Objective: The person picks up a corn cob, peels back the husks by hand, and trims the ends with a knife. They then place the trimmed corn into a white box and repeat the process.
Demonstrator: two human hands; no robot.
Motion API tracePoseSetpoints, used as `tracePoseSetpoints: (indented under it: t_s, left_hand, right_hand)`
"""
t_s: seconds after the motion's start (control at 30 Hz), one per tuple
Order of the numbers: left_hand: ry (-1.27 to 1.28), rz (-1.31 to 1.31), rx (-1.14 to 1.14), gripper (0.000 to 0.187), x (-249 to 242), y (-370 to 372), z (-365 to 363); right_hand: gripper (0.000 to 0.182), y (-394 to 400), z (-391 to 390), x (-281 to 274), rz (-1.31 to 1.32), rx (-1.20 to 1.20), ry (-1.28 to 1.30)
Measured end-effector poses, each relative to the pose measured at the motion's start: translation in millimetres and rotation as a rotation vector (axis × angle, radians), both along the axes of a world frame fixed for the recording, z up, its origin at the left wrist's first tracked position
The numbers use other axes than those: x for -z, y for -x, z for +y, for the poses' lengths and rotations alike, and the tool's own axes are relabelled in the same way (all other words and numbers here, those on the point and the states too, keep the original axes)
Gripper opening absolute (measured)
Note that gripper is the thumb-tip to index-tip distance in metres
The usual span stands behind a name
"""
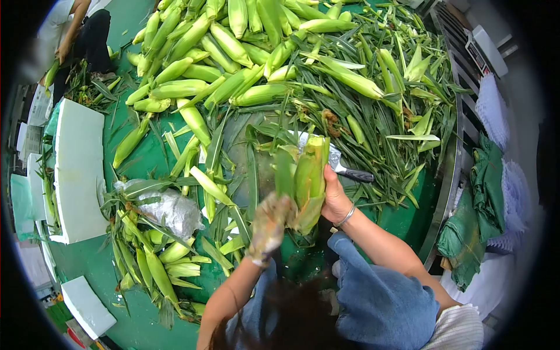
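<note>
My right hand (335, 198), bare and with a bracelet at the wrist, grips an ear of corn (310, 181) upright from its right side. The ear still wears pale green husk, browned along one edge. My left hand (271, 224), in a stained glove, is close by the ear's lower left side, its fingers smeared by motion. A blurred green husk leaf (284, 175) rises just above the glove. Behind the ear lies a broad-bladed knife (356, 175), its black handle pointing right and its blade partly hidden by the corn.
A large heap of corn ears (216, 64) fills the far side, with stripped leaves (373, 128) to its right. More ears (154, 268) lie at lower left beside a clear plastic bag (172, 213). White foam boxes (80, 169) stand left. Another person (76, 35) sits at upper left.
</note>
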State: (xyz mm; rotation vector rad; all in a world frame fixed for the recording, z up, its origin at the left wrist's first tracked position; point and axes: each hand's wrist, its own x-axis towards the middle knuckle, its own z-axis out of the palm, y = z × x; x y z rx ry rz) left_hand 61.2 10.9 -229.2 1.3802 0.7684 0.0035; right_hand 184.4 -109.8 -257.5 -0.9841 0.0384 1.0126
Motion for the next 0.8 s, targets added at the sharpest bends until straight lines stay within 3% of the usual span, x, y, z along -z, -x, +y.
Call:
tracePoseSetpoints:
  t_s: [0.03,0.07,0.13,0.17,0.2,0.23,0.27,0.3,0.37,0.47,0.57,0.63,0.8]
  left_hand:
    - [0.007,-0.096,0.042,0.02,16,14,-15]
    - [0.295,-0.079,0.079,0.023,40,26,-20]
    - [0.143,-0.006,-0.152,0.023,47,27,-19]
    - [0.142,-0.003,-0.149,0.023,31,21,-12]
    - [-0.095,-0.063,-0.157,0.027,12,10,1]
    - [-0.332,-0.123,-0.166,0.031,-10,-4,12]
    - [-0.337,-0.121,-0.171,0.031,-25,-19,17]
    - [-0.642,-0.23,-0.141,0.034,-38,-38,17]
    - [-0.951,-0.328,-0.12,0.037,-42,-58,15]
    - [-0.97,-0.326,0.043,0.028,-31,-67,12]
    - [-1.005,-0.548,-0.117,0.013,-18,-63,8]
    - [-0.916,-0.529,-0.161,0.011,-20,-64,8]
    - [-0.717,-0.324,-0.232,0.009,-27,-56,5]
  right_hand:
    - [0.067,-4,-2,6,-0.039,0.026,0.018]
    - [0.066,-10,-5,12,-0.081,0.055,0.035]
    - [0.066,-21,-9,16,0.008,0.038,-0.037]
    - [0.066,-23,-5,10,-0.268,0.08,-0.013]
    - [0.066,-26,0,5,-0.547,0.121,0.008]
    - [0.07,-26,1,1,-0.591,0.107,0.031]
    - [0.07,-23,3,0,-0.589,0.103,0.025]
    - [0.071,-19,6,0,-0.589,0.133,0.027]
    - [0.072,-12,10,1,-0.589,0.148,0.025]
    - [0.075,-5,8,4,-0.655,0.121,0.097]
    - [0.081,-4,7,-6,-0.684,0.077,0.083]
    - [0.083,-4,6,-9,-0.666,-0.015,0.073]
    - [0.079,4,1,-2,-0.516,0.02,0.095]
